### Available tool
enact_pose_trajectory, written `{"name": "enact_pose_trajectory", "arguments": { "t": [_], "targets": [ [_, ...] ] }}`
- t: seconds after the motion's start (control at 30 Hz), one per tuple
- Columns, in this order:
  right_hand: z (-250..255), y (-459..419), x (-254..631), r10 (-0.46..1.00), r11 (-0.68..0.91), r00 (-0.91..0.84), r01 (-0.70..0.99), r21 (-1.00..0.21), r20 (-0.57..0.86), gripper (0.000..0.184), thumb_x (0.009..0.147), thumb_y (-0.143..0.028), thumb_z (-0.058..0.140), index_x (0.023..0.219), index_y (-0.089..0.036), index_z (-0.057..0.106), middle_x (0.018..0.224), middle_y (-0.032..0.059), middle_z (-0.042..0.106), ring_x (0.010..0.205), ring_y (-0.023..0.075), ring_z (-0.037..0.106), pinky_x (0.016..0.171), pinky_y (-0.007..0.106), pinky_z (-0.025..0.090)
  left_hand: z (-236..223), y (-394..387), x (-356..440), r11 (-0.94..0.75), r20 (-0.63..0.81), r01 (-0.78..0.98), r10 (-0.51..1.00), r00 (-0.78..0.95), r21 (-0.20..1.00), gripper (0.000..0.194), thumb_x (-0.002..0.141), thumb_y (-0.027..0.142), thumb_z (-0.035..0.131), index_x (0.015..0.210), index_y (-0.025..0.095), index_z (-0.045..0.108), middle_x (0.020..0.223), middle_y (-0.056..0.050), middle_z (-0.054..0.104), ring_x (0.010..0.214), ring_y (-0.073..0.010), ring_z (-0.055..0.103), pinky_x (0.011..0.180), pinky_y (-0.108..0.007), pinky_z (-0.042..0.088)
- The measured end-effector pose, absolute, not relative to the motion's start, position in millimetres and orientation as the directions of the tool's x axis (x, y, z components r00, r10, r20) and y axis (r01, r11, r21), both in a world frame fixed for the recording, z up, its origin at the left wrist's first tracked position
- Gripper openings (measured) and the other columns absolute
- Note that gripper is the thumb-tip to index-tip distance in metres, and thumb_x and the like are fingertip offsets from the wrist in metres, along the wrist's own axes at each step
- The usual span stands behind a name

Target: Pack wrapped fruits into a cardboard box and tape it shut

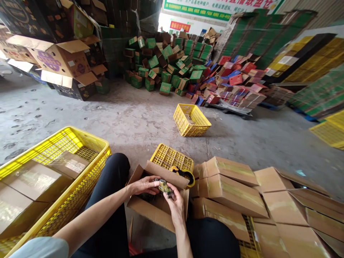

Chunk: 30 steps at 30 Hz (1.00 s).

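Note:
Above an open cardboard box (pixel 154 214), my left hand (pixel 145 185) and my right hand (pixel 174 201) both hold a small mottled green, yellow and dark object (pixel 162 185). Its kind is not clear; it has a shiny surface. The fingers of my left hand close on its left end, and those of my right hand on its lower right end. Dark contents show dimly inside the box, partly hidden by my hands. Behind the raised far flap, a black and yellow tape dispenser (pixel 185 174) rests near an upturned yellow crate (pixel 172 157).
Left of my legs stands a long yellow crate (pixel 103 152) holding taped cartons (pixel 30 179). Several taped cartons (pixel 236 193) are stacked at my right. Another yellow crate (pixel 192 122) sits ahead on the concrete floor, before a heap of green boxes (pixel 166 70) and red boxes (pixel 233 80).

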State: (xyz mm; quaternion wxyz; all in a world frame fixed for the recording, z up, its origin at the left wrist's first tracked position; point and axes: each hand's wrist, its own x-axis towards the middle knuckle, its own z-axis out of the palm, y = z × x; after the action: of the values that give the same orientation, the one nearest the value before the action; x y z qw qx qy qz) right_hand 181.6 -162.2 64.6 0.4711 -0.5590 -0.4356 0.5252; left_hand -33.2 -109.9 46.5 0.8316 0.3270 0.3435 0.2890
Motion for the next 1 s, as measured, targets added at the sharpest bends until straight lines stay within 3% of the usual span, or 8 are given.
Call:
{"name": "enact_pose_trajectory", "arguments": {
  "t": [0.2, 0.37, 0.43, 0.63, 0.73, 0.83, 1.0],
  "targets": [
    [60.9, -164.6, 182.0, 0.996, -0.081, -0.011, 0.099, -0.992, -0.083, 0.043, 0.080, -0.043, 0.081, 0.120, -0.028, 0.076, 0.134, 0.0080, 0.073, 0.131, 0.0330, 0.064, 0.117, 0.049, 0.048, 45.2, -108.7, -32.4, 0.569, -0.354, -0.265, 0.746, 0.564, 0.778, 0.069, 0.071, 0.050, 0.095, 0.124, 0.016, 0.068, 0.105, -0.013, 0.076, 0.085, -0.0207, 0.075, 0.080, -0.031, 0.057],
    [67.3, -170.5, 178.4, 0.976, -0.206, -0.089, -0.056, -0.977, -0.200, 0.089, 0.075, -0.039, 0.088, 0.155, -0.036, 0.050, 0.160, 0.0056, 0.053, 0.143, 0.0318, 0.055, 0.115, 0.049, 0.049, 43.7, -107.5, -31.8, 0.481, -0.282, -0.328, 0.818, 0.501, 0.813, 0.060, 0.070, 0.047, 0.096, 0.115, 0.017, 0.070, 0.108, -0.011, 0.074, 0.091, -0.0218, 0.073, 0.082, -0.033, 0.058],
    [68.7, -171.0, 178.7, 0.972, -0.226, -0.088, -0.084, -0.970, -0.219, 0.096, 0.075, -0.042, 0.089, 0.158, -0.038, 0.043, 0.165, 0.0053, 0.047, 0.145, 0.0318, 0.052, 0.115, 0.049, 0.050, 43.1, -107.1, -32.0, 0.458, -0.259, -0.343, 0.831, 0.492, 0.820, 0.061, 0.070, 0.046, 0.097, 0.117, 0.017, 0.070, 0.112, -0.011, 0.073, 0.095, -0.0226, 0.072, 0.081, -0.032, 0.057],
    [74.1, -165.0, 182.5, 0.969, -0.246, -0.008, -0.029, -0.969, -0.246, 0.076, 0.082, -0.059, 0.080, 0.150, -0.033, 0.058, 0.146, 0.0086, 0.067, 0.135, 0.0342, 0.062, 0.109, 0.047, 0.055, 46.0, -107.8, -32.7, 0.431, -0.213, -0.332, 0.822, 0.528, 0.839, 0.064, 0.069, 0.038, 0.098, 0.124, 0.019, 0.069, 0.115, -0.011, 0.072, 0.096, -0.0217, 0.069, 0.078, -0.029, 0.055],
    [74.6, -163.3, 183.6, 0.971, -0.239, -0.011, 0.005, -0.971, -0.239, 0.065, 0.079, -0.058, 0.083, 0.136, -0.030, 0.071, 0.141, 0.0078, 0.071, 0.132, 0.0347, 0.064, 0.110, 0.046, 0.054, 47.4, -108.5, -33.1, 0.442, -0.212, -0.332, 0.810, 0.546, 0.833, 0.078, 0.068, 0.034, 0.098, 0.137, 0.023, 0.064, 0.123, -0.011, 0.070, 0.101, -0.0234, 0.069, 0.080, -0.030, 0.055],
    [70.2, -161.6, 188.6, 0.969, -0.243, 0.040, 0.008, -0.970, -0.242, 0.060, 0.080, -0.057, 0.081, 0.131, -0.028, 0.074, 0.137, 0.0078, 0.073, 0.126, 0.0341, 0.067, 0.106, 0.045, 0.056, 44.5, -107.5, -34.6, 0.438, -0.216, -0.335, 0.819, 0.531, 0.834, 0.091, 0.069, 0.033, 0.097, 0.149, 0.026, 0.056, 0.126, -0.013, 0.069, 0.103, -0.0244, 0.069, 0.081, -0.031, 0.054],
    [62.6, -157.5, 203.2, 0.960, -0.202, 0.239, 0.239, -0.950, -0.144, 0.052, 0.079, -0.051, 0.077, 0.123, -0.025, 0.077, 0.123, 0.0096, 0.077, 0.109, 0.0342, 0.071, 0.099, 0.048, 0.056, 34.0, -102.2, -39.7, 0.398, -0.283, -0.286, 0.885, 0.369, 0.872, 0.070, 0.074, 0.040, 0.092, 0.136, 0.020, 0.068, 0.126, -0.014, 0.070, 0.106, -0.0245, 0.067, 0.079, -0.028, 0.053]
  ]
}}
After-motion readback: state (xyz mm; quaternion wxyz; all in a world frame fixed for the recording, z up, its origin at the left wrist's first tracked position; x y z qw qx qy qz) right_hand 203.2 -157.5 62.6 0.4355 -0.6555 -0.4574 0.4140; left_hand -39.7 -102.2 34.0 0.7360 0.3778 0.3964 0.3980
